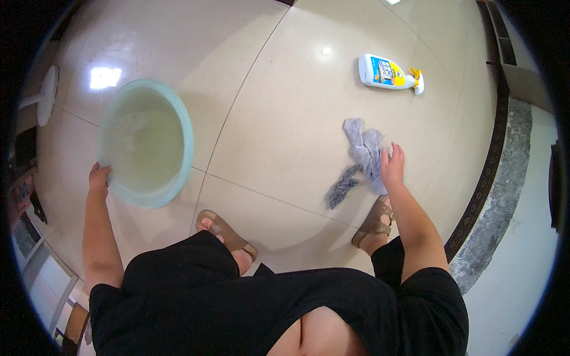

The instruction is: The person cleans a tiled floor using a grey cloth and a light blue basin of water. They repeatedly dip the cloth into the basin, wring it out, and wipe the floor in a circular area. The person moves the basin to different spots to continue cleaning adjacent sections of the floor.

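Note:
A pale green plastic basin stands on the floor at the left, holding cloudy water with some foam. My left hand grips its near left rim, thumb over the edge. On the right, my right hand is at the edge of a crumpled grey cloth, fingers extended and slightly apart. Whether it touches the cloth is hard to tell; nothing is held in it. Beside the cloth lies a dark grey mesh-like scrubbing piece.
A white spray bottle with a yellow and white trigger lies on its side farther off. Glossy beige tiles form the floor. A dark patterned border runs along the right. At far left is a white round base.

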Demonstrator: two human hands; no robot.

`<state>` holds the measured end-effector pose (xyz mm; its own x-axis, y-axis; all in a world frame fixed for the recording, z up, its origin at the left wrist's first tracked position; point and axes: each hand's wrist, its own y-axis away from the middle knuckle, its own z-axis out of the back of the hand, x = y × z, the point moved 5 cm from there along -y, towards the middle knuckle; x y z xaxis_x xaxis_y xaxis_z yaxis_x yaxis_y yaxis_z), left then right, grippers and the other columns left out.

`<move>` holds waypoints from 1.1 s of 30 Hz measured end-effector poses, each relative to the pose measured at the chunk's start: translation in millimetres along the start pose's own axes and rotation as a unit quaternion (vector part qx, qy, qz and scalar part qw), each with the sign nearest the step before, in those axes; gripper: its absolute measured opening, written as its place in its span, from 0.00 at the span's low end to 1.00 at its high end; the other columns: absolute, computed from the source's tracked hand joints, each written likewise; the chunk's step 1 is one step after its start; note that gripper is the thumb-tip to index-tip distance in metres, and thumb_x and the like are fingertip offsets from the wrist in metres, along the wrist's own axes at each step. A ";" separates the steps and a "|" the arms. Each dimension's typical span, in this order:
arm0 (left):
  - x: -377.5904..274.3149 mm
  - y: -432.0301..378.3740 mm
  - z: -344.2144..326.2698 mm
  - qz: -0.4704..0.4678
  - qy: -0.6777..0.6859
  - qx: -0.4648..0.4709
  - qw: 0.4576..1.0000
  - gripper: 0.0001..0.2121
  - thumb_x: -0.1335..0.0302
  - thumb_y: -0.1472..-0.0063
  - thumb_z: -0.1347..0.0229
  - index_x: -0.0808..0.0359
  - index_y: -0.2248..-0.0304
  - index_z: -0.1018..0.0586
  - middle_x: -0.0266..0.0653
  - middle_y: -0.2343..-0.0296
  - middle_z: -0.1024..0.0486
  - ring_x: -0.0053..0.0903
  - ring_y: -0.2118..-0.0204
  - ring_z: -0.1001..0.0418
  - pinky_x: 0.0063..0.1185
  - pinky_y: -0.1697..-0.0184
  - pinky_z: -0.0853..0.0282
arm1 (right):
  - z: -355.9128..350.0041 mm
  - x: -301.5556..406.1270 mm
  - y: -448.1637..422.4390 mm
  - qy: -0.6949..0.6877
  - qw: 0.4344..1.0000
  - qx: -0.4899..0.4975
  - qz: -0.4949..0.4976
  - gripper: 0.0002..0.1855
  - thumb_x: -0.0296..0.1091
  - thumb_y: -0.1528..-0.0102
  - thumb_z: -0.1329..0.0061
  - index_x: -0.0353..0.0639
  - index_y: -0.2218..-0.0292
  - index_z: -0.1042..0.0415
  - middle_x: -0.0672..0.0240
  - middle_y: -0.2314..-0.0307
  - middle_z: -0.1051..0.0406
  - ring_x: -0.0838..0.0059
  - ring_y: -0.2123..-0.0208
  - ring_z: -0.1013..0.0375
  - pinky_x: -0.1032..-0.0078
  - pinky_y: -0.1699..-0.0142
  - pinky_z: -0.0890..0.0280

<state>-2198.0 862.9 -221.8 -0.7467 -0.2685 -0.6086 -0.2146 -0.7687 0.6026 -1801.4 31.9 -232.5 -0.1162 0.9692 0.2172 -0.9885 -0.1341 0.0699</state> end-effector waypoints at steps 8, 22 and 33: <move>53.2 -62.3 52.9 -0.002 0.021 -0.036 0.999 0.27 0.74 0.49 0.48 0.67 0.49 0.38 0.41 0.61 0.30 0.30 0.60 0.30 0.24 0.58 0.34 | -12.3 87.0 -134.4 -0.217 0.964 0.058 -0.144 0.26 0.45 0.48 0.55 0.38 0.53 0.38 0.53 0.55 0.39 0.61 0.56 0.35 0.71 0.53 0.39; -127.1 97.6 -113.9 -0.475 -0.309 -0.060 0.822 0.16 0.76 0.44 0.51 0.66 0.55 0.31 0.41 0.54 0.34 0.33 0.49 0.39 0.26 0.46 0.46 | -39.3 51.8 -21.6 0.074 0.981 0.069 0.168 0.32 0.36 0.50 0.55 0.42 0.45 0.49 0.53 0.45 0.53 0.47 0.43 0.56 0.61 0.40 0.57; -37.5 134.3 -72.4 -0.298 -0.210 -0.036 0.930 0.14 0.77 0.44 0.51 0.65 0.57 0.30 0.39 0.53 0.34 0.32 0.45 0.43 0.25 0.44 0.50 | -103.2 386.0 -146.4 0.066 0.964 0.030 0.257 0.32 0.46 0.45 0.63 0.45 0.43 0.52 0.56 0.45 0.51 0.48 0.45 0.52 0.60 0.42 0.55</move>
<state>-2153.3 727.8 -155.4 -0.6915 0.4573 -0.5592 -0.6382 -0.7494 0.1764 -1711.5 446.9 -259.4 -0.6046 0.7886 0.1121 -0.7898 -0.6118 0.0439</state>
